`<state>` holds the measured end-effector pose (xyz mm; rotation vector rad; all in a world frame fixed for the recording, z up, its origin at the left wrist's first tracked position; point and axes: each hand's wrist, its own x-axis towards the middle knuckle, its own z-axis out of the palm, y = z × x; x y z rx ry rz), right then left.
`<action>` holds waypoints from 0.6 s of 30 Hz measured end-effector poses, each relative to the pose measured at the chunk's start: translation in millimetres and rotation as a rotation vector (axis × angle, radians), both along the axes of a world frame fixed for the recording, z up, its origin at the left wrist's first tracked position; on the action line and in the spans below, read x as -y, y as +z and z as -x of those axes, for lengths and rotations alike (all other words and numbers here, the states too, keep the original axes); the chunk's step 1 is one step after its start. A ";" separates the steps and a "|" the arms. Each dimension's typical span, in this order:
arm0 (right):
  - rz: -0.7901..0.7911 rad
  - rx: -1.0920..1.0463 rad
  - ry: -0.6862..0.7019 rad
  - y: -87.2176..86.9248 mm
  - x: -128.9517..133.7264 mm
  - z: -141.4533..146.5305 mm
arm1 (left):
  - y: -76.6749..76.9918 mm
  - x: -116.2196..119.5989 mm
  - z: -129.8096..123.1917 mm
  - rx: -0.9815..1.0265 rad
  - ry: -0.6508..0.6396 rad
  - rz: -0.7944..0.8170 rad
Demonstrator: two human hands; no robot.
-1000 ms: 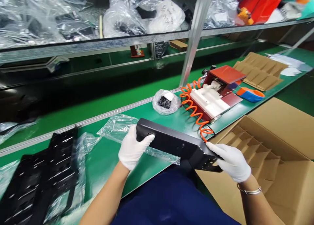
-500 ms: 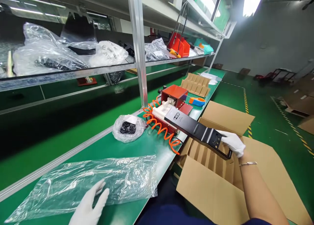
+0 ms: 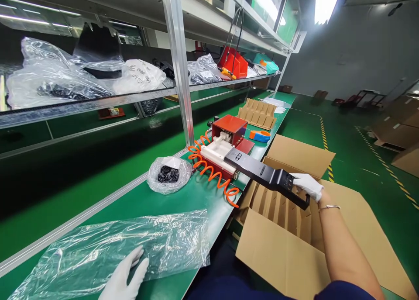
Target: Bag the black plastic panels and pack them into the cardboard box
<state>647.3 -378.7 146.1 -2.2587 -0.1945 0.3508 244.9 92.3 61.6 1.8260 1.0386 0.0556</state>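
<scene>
Above the carton (image 3: pixel 283 252), right hand (image 3: pixel 308 186) grasps black housing (image 3: pixel 265 173) — grip half-hidden; left hand (image 3: pixel 121 280) unclenched, cropped.

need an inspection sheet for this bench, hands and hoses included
Surface: green bench, glossy
Job's things: black part, held over open carton; clear plastic bag, lying flat
Clutter: bag of small black pieces, blue-and-orange item, cardboard divider
Hands: left hand open over the plastic bag; right hand gripping one end of the part
Cables: coiled orange hose beside red machine
Surroundings: shelf with bagged goods
</scene>
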 end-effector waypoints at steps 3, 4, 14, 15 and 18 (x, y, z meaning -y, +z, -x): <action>0.047 0.030 0.057 7.9 -1.8 -8.1 | -2.8 -1.2 0.2 -0.004 -0.013 0.002; 0.054 0.050 0.083 10.4 -3.5 -11.2 | -3.9 -1.5 0.3 -0.005 -0.020 -0.001; 0.051 0.031 0.151 6.8 -58.9 -37.8 | -14.6 -4.7 -2.4 -0.066 -0.085 -0.067; 0.034 0.027 0.155 3.4 -66.7 -39.0 | -15.7 -5.3 -3.2 -0.068 -0.095 -0.077; -0.035 0.014 0.168 -4.0 -91.5 -44.8 | -20.9 -7.4 -4.5 -0.067 -0.135 -0.109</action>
